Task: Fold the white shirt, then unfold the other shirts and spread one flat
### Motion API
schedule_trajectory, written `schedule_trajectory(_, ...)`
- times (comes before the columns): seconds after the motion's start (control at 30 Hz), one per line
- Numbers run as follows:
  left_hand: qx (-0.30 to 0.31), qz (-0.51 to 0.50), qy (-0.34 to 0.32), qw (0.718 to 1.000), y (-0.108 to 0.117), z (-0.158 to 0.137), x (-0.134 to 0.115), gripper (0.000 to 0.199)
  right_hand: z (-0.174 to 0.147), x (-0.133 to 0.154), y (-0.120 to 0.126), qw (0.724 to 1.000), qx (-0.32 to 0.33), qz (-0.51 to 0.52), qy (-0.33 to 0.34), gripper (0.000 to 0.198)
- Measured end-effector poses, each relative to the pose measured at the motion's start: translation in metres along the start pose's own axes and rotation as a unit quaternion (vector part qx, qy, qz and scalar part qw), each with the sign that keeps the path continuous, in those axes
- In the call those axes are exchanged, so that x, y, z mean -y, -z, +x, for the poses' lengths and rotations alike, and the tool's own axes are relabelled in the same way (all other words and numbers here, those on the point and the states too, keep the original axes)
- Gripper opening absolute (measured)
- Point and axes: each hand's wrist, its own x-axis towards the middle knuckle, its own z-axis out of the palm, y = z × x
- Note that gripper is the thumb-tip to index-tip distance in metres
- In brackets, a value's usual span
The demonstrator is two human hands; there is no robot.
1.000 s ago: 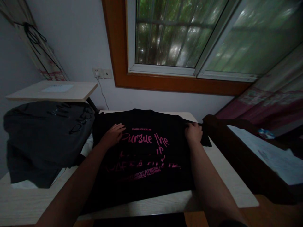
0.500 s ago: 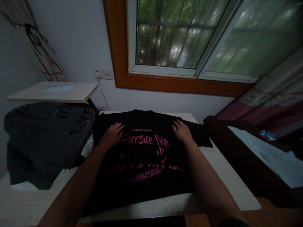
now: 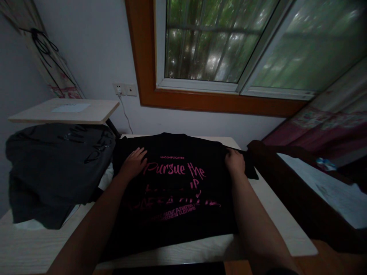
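Observation:
A black T-shirt (image 3: pixel 177 147) with pink lettering lies spread out on a pale wooden table (image 3: pixel 275 206), its neck towards the wall. On the shirt's left part rests my left hand (image 3: pixel 134 163), flat, with the fingers stretched out over the cloth beside the print. My right hand (image 3: pixel 235 163) is at the base of the right sleeve (image 3: pixel 250 164). Its fingers are bent and closed on the cloth there, with the fingertips partly hidden.
A dark grey garment (image 3: pixel 57 172) with black lettering is heaped at the left, below a small raised shelf (image 3: pixel 100 114) with a paper on it. At the right stands a dark brown piece (image 3: pixel 275 179) bearing a white sheet (image 3: pixel 321 187). A window (image 3: pixel 206 49) is behind.
My right hand has moved right from the upper right of the shirt to the sleeve, and its fingers have closed. My left hand has barely shifted.

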Motion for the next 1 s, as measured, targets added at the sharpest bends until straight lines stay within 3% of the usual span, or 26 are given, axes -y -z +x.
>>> schedule_trajectory(0.17,-0.004,-0.004,-0.002,1.0,0.0,0.0,0.0,0.05,-0.008,-0.018,0.008,0.995,-0.032,-0.019,-0.097,0.048)
schedule_trajectory(0.33,-0.005,-0.004,-0.003,1.0,-0.001,0.0,0.001,0.051,-0.01,-0.019,0.008,0.985,-0.053,-0.02,-0.163,0.046)
schedule_trajectory(0.5,-0.007,0.001,-0.011,1.0,-0.002,0.0,0.002,0.051,-0.009,-0.02,0.015,0.981,-0.054,-0.019,-0.186,0.047)
schedule_trajectory(0.77,-0.006,0.0,-0.01,1.0,-0.002,0.0,0.003,0.05,-0.009,-0.034,0.022,0.972,-0.033,-0.038,-0.229,0.066)
schedule_trajectory(1.0,-0.01,0.008,-0.014,1.0,-0.003,0.001,0.003,0.049,-0.008,-0.032,0.03,0.976,-0.046,0.036,-0.211,0.052)
